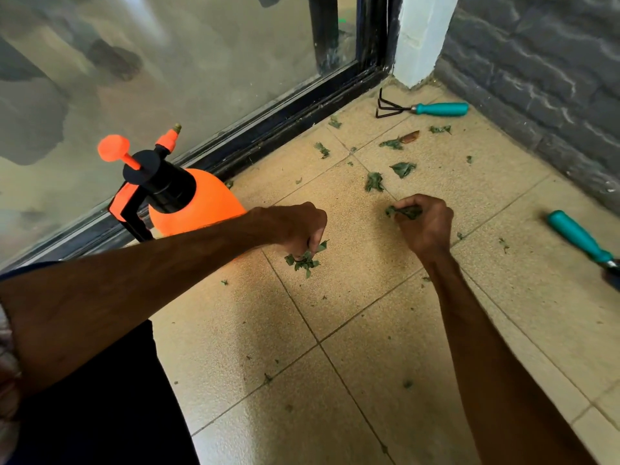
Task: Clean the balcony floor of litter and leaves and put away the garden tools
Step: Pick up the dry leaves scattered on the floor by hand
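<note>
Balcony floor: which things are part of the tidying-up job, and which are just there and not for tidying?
Part of the job: left hand and right hand, each gripping leaves; loose leaves; rake; green-handled tool; orange sprayer.

Just there: glass door; grey wall; white post.

beige tiled floor (362, 330), scattered leaves (374, 182), hand rake (422, 109), orange sprayer (198, 206)

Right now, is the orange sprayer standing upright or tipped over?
Upright, it seems: the orange sprayer has its black cap and pump knob on top, beside the door frame; the left forearm hides its base.
</note>
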